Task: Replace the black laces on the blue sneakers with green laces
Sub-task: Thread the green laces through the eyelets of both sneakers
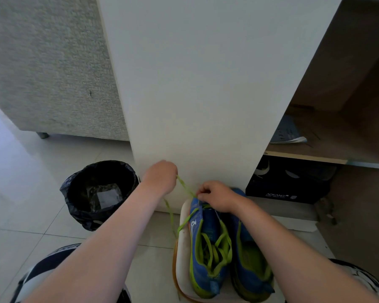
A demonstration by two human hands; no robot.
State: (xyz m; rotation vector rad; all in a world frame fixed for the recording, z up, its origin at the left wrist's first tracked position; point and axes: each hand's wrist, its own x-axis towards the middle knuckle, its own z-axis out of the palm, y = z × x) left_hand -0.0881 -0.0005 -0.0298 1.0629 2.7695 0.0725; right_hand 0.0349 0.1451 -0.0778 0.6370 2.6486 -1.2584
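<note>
Two blue sneakers with green trim stand side by side on the floor, the left sneaker (204,250) tipped onto its side with its white sole facing left, the right sneaker (249,259) next to it. A green lace (185,185) runs taut from the left sneaker's toe end up to my left hand (161,178), which grips it in a fist. My right hand (217,195) pinches the same lace at the toe eyelets. Loose green lace loops lie over the sneaker's tongue, and another strand hangs down on the left. No black lace is visible.
A bin with a black liner (101,193) stands on the tiled floor to the left. A white cabinet panel (195,84) rises right behind the sneakers. An open shelf on the right holds a black shoebox (289,184) and papers. My knees show at the bottom corners.
</note>
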